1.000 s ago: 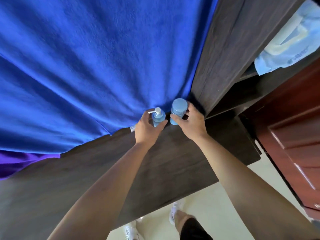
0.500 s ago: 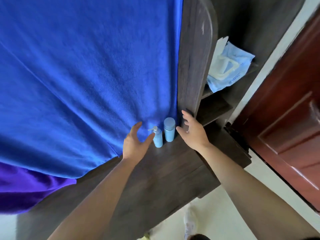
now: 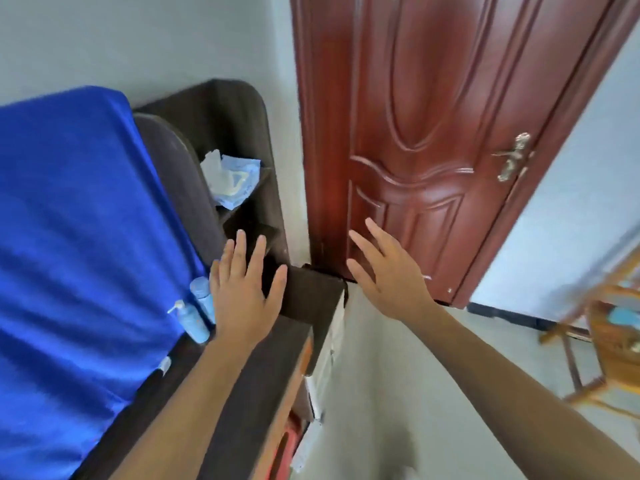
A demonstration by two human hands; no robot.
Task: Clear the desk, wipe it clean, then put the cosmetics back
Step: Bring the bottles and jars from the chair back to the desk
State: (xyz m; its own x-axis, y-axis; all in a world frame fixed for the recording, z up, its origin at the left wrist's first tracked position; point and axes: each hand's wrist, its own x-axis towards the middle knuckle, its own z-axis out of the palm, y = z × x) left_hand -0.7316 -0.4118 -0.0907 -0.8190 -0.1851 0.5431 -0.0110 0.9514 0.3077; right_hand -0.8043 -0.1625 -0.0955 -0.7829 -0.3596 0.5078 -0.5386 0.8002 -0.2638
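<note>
Both hands are empty, fingers spread. The left hand (image 3: 244,292) hovers over the dark desk (image 3: 304,292); the right hand (image 3: 388,271) hangs off its edge, in front of the red door (image 3: 433,133). At the left hand's nine o'clock stand two pale blue bottles, a pump bottle (image 3: 189,322) and a capped bottle (image 3: 202,297), side by side against the blue cloth (image 3: 76,237).

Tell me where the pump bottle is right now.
In the head view the pump bottle stands on the dark desk, lower left of centre, against the blue cloth. The capped bottle is beside it, and the open left hand hovers just right.
</note>
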